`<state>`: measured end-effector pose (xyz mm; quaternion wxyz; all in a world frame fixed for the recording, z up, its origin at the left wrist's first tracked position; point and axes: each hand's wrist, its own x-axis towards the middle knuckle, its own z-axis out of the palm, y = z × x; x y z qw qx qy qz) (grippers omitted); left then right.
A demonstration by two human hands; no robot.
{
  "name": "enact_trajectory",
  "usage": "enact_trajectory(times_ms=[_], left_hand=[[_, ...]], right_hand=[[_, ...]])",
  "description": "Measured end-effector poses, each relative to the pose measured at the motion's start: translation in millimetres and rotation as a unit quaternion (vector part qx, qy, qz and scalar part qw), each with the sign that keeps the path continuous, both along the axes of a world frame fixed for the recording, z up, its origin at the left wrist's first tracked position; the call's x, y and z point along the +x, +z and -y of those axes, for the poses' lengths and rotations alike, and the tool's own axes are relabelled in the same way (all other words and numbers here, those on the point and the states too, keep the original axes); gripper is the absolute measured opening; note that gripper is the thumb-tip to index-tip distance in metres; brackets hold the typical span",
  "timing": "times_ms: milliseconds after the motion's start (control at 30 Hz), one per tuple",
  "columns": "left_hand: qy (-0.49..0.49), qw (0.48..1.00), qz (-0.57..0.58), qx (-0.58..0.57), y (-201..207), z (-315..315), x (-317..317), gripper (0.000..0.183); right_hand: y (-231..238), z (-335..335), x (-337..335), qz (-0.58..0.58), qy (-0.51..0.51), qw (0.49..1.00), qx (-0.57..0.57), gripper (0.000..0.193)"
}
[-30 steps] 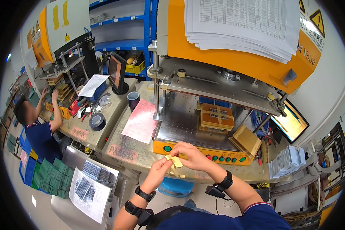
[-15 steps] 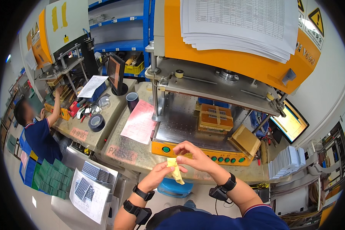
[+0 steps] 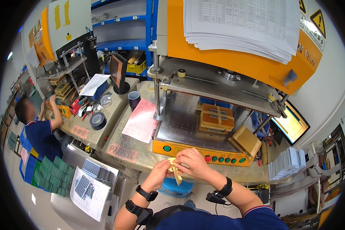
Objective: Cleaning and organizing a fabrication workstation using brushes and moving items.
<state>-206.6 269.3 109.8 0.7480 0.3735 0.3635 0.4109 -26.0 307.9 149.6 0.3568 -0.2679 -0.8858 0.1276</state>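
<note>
In front of the press's lower edge, both hands meet over a crumpled pale-yellow strip [image 3: 177, 175], thin and soft-looking; its exact kind I cannot make out. My left hand [image 3: 160, 174] pinches its upper end between thumb and fingers. Bent over the same end, my right hand [image 3: 192, 164] has its fingers closed on the strip, while the tail hangs down below. Beyond the hands, a brown block-like fixture [image 3: 217, 117] with crossed tape and small grey parts sits on the perforated metal press bed [image 3: 176, 134].
A row of green buttons [image 3: 221, 159] lines the press front. Tan boards [image 3: 246, 141] lean at its right corner. A pink sheet [image 3: 140, 120] and dark tape roll [image 3: 134, 100] lie left. White stacked trays [image 3: 286, 163] stand right. A co-worker [image 3: 42, 128] works at another press.
My right hand has come down and in, its fingers now closing on the strip beside my left hand. The strip's tail is narrower. The co-worker's arms have shifted.
</note>
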Motion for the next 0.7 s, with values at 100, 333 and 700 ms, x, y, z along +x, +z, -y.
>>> enact_trajectory(times_ms=[100, 333, 700], left_hand=[[0.032, 0.994, 0.103, -0.027, -6.8, 3.1, -0.4, 0.033], [-0.041, 0.999, 0.023, 0.019, -0.1, 4.1, -0.6, 0.033], [-0.086, 0.972, 0.199, -0.085, -8.9, 1.1, -14.0, 0.044]], right_hand=[[-7.3, 4.4, 3.4, 0.007, 0.007, 1.000, -0.008, 0.013], [-10.0, 7.5, 1.7, -0.080, -0.013, 0.987, -0.142, 0.015], [-8.2, -7.7, 9.8, -0.064, 0.025, 0.976, -0.208, 0.012]])
